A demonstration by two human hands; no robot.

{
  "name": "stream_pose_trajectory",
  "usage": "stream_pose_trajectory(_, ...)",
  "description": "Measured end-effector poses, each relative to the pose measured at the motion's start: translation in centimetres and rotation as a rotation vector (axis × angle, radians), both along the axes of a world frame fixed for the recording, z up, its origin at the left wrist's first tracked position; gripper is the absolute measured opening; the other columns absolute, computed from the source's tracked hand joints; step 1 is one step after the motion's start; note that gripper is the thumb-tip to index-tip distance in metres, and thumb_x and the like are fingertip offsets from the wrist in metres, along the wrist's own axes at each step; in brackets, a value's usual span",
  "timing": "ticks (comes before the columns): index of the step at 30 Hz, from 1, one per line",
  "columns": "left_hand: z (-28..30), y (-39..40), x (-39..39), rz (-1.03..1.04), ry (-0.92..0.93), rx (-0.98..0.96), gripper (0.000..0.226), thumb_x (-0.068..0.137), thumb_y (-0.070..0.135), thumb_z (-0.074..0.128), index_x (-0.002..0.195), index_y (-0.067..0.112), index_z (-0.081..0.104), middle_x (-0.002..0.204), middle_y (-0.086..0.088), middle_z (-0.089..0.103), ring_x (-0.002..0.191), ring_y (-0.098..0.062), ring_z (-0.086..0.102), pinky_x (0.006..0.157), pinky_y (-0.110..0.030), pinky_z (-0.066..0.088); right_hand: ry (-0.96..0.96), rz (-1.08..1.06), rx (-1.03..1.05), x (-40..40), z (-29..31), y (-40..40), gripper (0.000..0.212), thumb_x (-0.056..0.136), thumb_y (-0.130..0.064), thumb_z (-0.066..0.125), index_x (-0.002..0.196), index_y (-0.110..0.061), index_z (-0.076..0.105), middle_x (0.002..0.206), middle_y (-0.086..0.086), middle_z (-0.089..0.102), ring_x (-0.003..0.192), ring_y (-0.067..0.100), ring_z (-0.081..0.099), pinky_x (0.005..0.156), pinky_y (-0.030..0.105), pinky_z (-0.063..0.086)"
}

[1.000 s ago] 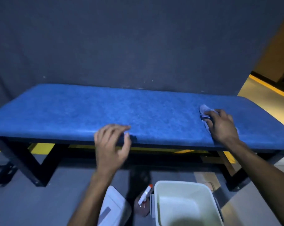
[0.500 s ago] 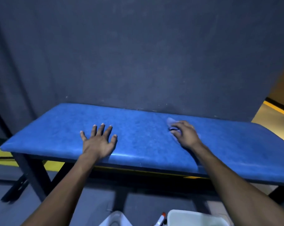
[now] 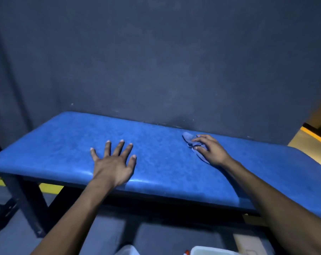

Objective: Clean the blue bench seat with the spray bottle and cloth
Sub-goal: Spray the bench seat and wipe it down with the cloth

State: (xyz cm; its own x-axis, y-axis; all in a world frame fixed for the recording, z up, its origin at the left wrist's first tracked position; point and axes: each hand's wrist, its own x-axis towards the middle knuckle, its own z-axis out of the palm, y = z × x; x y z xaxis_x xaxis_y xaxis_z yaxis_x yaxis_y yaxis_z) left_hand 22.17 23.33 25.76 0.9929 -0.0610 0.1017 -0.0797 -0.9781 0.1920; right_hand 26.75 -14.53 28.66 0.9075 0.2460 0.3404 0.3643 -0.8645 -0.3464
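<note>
The blue bench seat [image 3: 60, 144] runs across the view on a dark metal frame, against a dark wall. My left hand [image 3: 113, 162] lies flat on the seat near its front edge, fingers spread, holding nothing. My right hand [image 3: 210, 150] presses a small blue-grey cloth [image 3: 188, 137] onto the seat near the back edge, right of centre; part of the cloth pokes out beyond my fingers. Only the red tip of the spray bottle [image 3: 242, 252] shows at the bottom edge.
A white bucket rim [image 3: 211, 250] and a white lid [image 3: 128, 250] peek in at the bottom. A dark bench leg [image 3: 29, 205] stands at the left. Yellow floor markings [image 3: 51, 188] show under the bench and yellow floor [image 3: 310, 142] lies at the right.
My left hand went from hovering at the front edge to lying flat on the seat. My right hand slid the cloth leftward along the seat. The view tilted up, hiding most of the bucket.
</note>
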Motion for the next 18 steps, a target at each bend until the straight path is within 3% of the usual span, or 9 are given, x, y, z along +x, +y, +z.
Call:
stream_pose_trajectory(3,-0.1,0.2,-0.1,0.002,-0.009,-0.012,0.064,0.100,0.064,0.010,0.162,0.048,0.007,0.174,0.018,0.000,0.161,-0.026,-0.009,0.118,-0.073,-0.010,-0.007,-0.029,0.047,3.3,-0.3,5.7,0.029,0.091,-0.035,0.068,0.120,-0.030,0.070,0.133,0.000,0.059,0.132,0.021,0.054,0.111,0.033,0.040)
stream_pose_trajectory(6,-0.2,0.2,-0.1,0.008,-0.010,-0.015,0.063,0.101,0.064,0.010,0.162,0.048,0.007,0.174,0.018,0.000,0.161,-0.025,-0.009,0.118,-0.073,-0.011,0.040,0.193,0.073,0.1,0.0,11.5,0.033,0.086,-0.036,0.074,0.118,-0.026,0.072,0.130,-0.005,0.062,0.129,0.008,0.054,0.112,0.024,0.038)
stream_pose_trajectory(11,-0.2,0.1,0.0,0.014,-0.015,-0.027,0.064,0.101,0.064,0.010,0.162,0.048,0.007,0.174,0.018,0.000,0.161,-0.024,-0.009,0.118,-0.072,-0.012,0.070,0.378,0.014,-8.6,0.2,7.7,0.028,0.095,-0.036,0.066,0.122,-0.030,0.068,0.141,-0.007,0.055,0.139,0.005,0.046,0.112,0.019,0.034)
stream_pose_trajectory(15,-0.2,-0.1,-0.2,0.015,-0.010,-0.025,0.064,0.101,0.063,0.010,0.162,0.047,0.006,0.174,0.017,-0.001,0.161,-0.026,-0.011,0.118,-0.072,-0.014,-0.033,0.161,0.009,-6.2,-0.4,1.8,0.021,0.093,-0.034,0.065,0.114,-0.038,0.067,0.129,-0.014,0.061,0.132,0.007,0.053,0.108,0.030,0.042)
stream_pose_trajectory(18,-0.1,-0.1,-0.3,0.019,-0.013,-0.022,0.064,0.101,0.062,0.011,0.163,0.046,0.007,0.174,0.016,-0.001,0.161,-0.027,-0.012,0.117,-0.073,-0.014,-0.075,-0.050,-0.013,0.1,-1.0,2.0,0.022,0.093,-0.035,0.066,0.115,-0.037,0.067,0.128,-0.004,0.063,0.131,0.018,0.055,0.104,0.032,0.043)
